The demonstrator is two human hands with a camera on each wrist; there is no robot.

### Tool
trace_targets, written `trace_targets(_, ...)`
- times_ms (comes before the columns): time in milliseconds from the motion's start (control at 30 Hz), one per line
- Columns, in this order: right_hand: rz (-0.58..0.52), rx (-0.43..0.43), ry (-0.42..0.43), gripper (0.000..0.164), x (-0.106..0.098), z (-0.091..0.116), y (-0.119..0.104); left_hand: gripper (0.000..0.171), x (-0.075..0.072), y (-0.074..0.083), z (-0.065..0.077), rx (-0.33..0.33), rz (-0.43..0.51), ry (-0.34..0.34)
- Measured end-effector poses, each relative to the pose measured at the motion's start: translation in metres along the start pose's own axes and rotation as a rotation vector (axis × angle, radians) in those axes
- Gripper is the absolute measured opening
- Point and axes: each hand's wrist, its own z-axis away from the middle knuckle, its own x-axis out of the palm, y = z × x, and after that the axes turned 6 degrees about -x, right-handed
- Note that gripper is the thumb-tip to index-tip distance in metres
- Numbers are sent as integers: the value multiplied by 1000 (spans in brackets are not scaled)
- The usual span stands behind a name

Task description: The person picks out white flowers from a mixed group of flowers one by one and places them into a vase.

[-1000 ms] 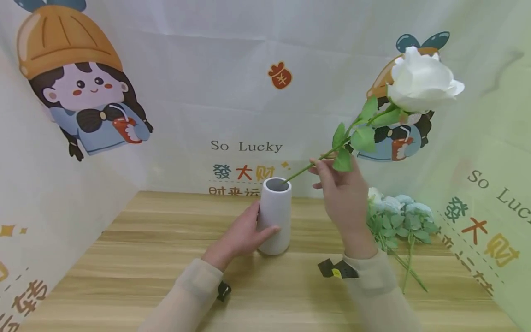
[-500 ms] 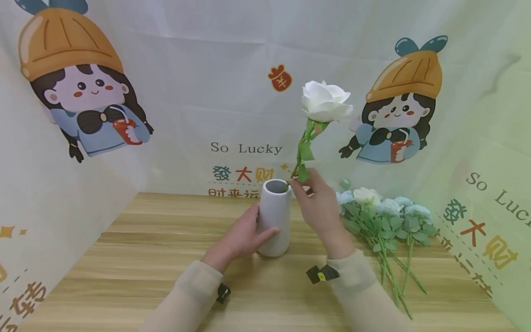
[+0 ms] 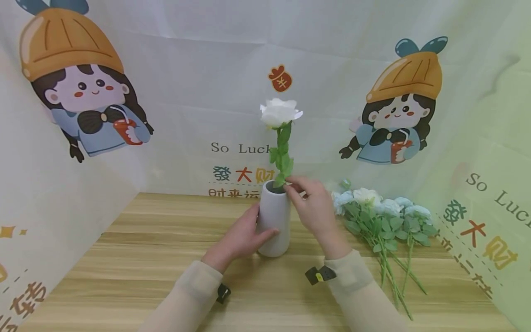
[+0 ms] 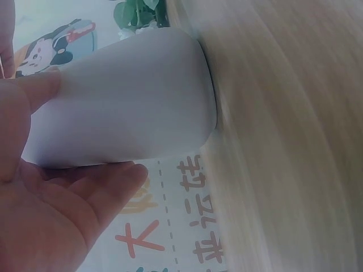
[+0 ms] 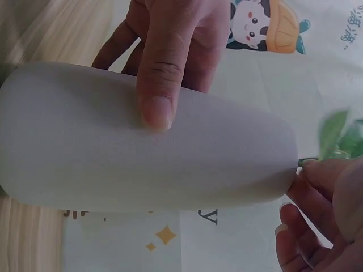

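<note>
A white vase (image 3: 274, 226) stands upright on the wooden table. My left hand (image 3: 244, 233) grips its side, the thumb across the front, as the right wrist view shows with the left thumb (image 5: 157, 110) on the vase. A white rose (image 3: 280, 113) with green leaves rises above the vase, its lower stem inside the mouth. At the rim, my right hand (image 3: 313, 205) pinches the stem between thumb and fingertips. In the right wrist view a short bit of stem (image 5: 306, 162) shows by those fingers. The stem's lower end is hidden inside the vase.
Several pale blue and white flowers (image 3: 383, 207) lie on the table (image 3: 166, 276) to the right, stems pointing toward me. A printed cloth backdrop (image 3: 199, 83) stands behind the table and along both sides.
The white rose has swung left from a rightward slant to nearly upright and sunk lower into the vase. My right hand moved left and down to the rim. My left hand stayed put.
</note>
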Motion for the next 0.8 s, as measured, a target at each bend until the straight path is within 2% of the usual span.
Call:
trace_targets(133,-11,15,-19,16,0,1,-1,76,-1,1,1,-24,-14,-7)
trace_targets(400,-17,22,24,18,-5,1,-5,76,-1,2,1,-21,-25,-8)
trace_targets(800,-28,16,11,20,-6,1,-1,75,-2,4,2,-22,-21,-9)
